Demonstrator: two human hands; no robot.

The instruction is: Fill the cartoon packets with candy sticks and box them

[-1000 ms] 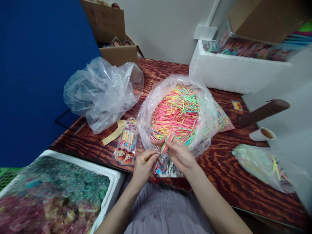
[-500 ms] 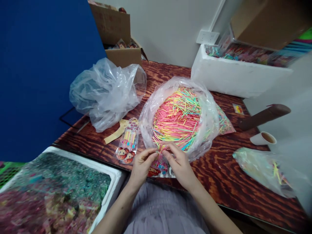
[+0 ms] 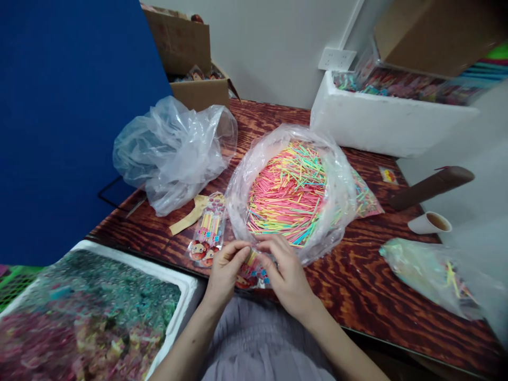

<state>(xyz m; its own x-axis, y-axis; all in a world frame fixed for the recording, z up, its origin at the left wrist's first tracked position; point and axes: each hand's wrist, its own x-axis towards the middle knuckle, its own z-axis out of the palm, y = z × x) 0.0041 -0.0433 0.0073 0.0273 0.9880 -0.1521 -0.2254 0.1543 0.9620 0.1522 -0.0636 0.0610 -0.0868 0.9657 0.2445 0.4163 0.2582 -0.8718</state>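
At the table's near edge, my left hand (image 3: 227, 271) pinches the top left of a small clear printed packet (image 3: 254, 270). My right hand (image 3: 283, 270) is closed at the packet's upper right, its fingers partly covering it. Yellow and pink sticks show inside the packet, above coloured lettering and a red cartoon figure. Just beyond my hands sits a large clear plastic bag (image 3: 341, 185), rolled open and full of thin coloured sticks (image 3: 289, 196) in pink, yellow, green and blue. Left of my hands lies a similar packet (image 3: 207, 233) with cartoon faces, holding several sticks.
A crumpled clear bag (image 3: 178, 148) and a beige finger-like piece (image 3: 186, 219) lie left. Foam boxes stand at lower left (image 3: 184, 283) and back right (image 3: 389, 124). To the right are a paper cup (image 3: 424, 223), a brown cylinder (image 3: 432, 188) and a plastic bag (image 3: 428, 275).
The sticks between my fingertips have gone down into the packet. My hands have shifted slightly left, and my right hand now covers more of the packet's right side.
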